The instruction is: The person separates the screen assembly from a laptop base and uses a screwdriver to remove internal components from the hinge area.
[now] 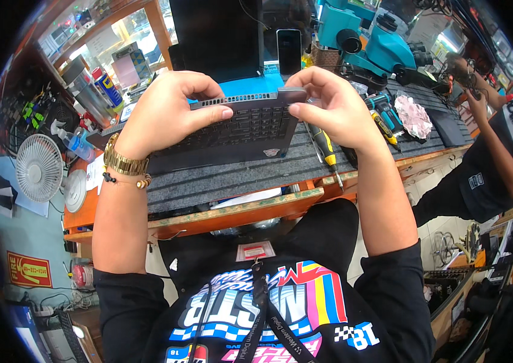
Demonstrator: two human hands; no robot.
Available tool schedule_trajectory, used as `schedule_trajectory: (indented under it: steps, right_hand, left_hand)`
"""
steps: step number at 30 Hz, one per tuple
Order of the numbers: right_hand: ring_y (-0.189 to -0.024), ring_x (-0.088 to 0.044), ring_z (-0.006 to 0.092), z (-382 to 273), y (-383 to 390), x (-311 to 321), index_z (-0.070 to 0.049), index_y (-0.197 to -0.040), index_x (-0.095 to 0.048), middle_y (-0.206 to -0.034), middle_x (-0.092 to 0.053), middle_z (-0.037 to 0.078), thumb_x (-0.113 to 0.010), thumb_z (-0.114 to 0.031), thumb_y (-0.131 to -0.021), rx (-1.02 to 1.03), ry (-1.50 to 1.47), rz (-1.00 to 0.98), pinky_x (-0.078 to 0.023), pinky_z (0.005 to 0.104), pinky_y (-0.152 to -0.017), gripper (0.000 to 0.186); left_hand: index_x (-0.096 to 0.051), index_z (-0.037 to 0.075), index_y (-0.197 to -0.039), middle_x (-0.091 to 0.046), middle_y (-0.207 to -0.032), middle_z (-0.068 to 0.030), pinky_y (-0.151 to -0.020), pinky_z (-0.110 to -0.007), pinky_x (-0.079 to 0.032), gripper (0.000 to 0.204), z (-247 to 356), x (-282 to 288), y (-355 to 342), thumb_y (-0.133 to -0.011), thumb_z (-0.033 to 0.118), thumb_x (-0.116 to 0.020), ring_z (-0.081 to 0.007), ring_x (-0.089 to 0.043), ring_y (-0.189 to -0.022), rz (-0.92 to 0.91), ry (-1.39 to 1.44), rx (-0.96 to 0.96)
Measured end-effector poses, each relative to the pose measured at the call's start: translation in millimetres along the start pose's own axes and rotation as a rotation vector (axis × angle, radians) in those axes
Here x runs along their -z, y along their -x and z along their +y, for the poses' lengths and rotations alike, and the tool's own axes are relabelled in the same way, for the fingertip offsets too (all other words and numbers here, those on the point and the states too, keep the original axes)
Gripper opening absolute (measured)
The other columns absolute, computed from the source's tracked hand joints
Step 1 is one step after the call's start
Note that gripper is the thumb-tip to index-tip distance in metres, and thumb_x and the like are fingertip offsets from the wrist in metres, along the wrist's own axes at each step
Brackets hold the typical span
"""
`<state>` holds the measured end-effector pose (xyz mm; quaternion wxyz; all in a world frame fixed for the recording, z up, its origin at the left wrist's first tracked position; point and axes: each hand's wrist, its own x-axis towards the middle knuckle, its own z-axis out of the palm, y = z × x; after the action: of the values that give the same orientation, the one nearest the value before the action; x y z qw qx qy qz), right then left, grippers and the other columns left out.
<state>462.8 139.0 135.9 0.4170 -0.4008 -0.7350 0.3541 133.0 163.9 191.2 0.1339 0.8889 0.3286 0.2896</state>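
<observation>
One flat, dark-grey laptop body with black keys [232, 138] leans in the middle of the frame, its long side running left to right. The left hand [168, 112] pinches its top edge; the right hand [334, 110] pinches its upper right corner.

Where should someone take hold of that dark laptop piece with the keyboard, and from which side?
Probably by the raised upper edge of the laptop piece, from above, thumbs on the keyboard side and other fingers behind. The piece is thin and stands tilted, so that edge can be pinched; the left hand and right hand hold it there now.
</observation>
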Motion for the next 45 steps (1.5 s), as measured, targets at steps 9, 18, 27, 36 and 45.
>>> schedule_trajectory:
  steps: [9,18,27,36,45]
  right_hand:
    - [-0.121,-0.076,0.0400,68.6,55.4,4.9,-0.003,-0.149,-0.061,-0.136,-0.075,0.022,-0.084,-0.026,-0.095,-0.340,0.840,0.191,-0.062,0.0509,-0.104,0.062]
    - [-0.106,-0.080,0.0451,99.6,61.8,-28.9,-0.004,-0.155,-0.053,-0.123,-0.075,0.023,-0.080,-0.028,-0.102,-0.416,1.052,0.204,-0.065,0.0543,-0.091,0.064]
    - [-0.106,-0.080,0.0423,76.7,65.3,-14.9,-0.007,-0.139,-0.068,-0.120,-0.076,0.018,-0.084,-0.027,-0.098,-0.458,1.218,0.193,-0.065,0.0562,-0.089,0.048]
    - [-0.072,-0.080,0.0294,67.8,132.3,-46.8,0.002,-0.148,-0.061,-0.111,-0.078,0.020,-0.063,-0.051,-0.119,-0.836,-0.358,-0.132,-0.059,0.0362,-0.047,0.060]
    - [-0.117,-0.082,0.0318,70.1,145.9,-114.1,0.006,-0.160,-0.056,-0.140,-0.076,0.022,-0.057,-0.021,-0.116,-0.586,-1.057,0.261,-0.071,0.0468,-0.090,0.051]
  left_hand:
    - [-0.083,0.002,-0.100,-0.078,-0.097,-0.0123,-0.080,-0.044,-0.059,0.024,23.8,-17.1,36.7,-0.089,0.021,-0.095,-0.0338,-0.075,-0.088,-0.003,-0.219,-0.221]
    - [-0.086,0.009,-0.115,-0.079,-0.107,-0.0042,-0.090,-0.046,-0.055,0.049,66.4,-45.3,107.1,-0.067,0.012,-0.096,-0.0285,-0.074,-0.100,0.031,-0.287,-0.213]
    - [-0.083,0.007,-0.130,-0.079,-0.121,-0.0036,-0.102,-0.051,-0.056,0.063,65.2,-84.5,148.2,-0.069,0.018,-0.094,-0.0259,-0.074,-0.114,0.038,-0.348,-0.246]
    - [-0.084,0.010,-0.125,-0.079,-0.125,-0.0027,-0.108,-0.051,-0.055,0.041,58.3,-125.4,171.2,-0.085,0.020,-0.089,-0.0255,-0.073,-0.119,0.143,-0.335,-0.137]
    - [-0.082,0.009,-0.132,-0.077,-0.133,-0.0074,-0.109,-0.051,-0.054,0.046,54.6,-145.6,173.1,-0.087,0.018,-0.083,-0.0290,-0.072,-0.124,0.176,-0.242,-0.093]
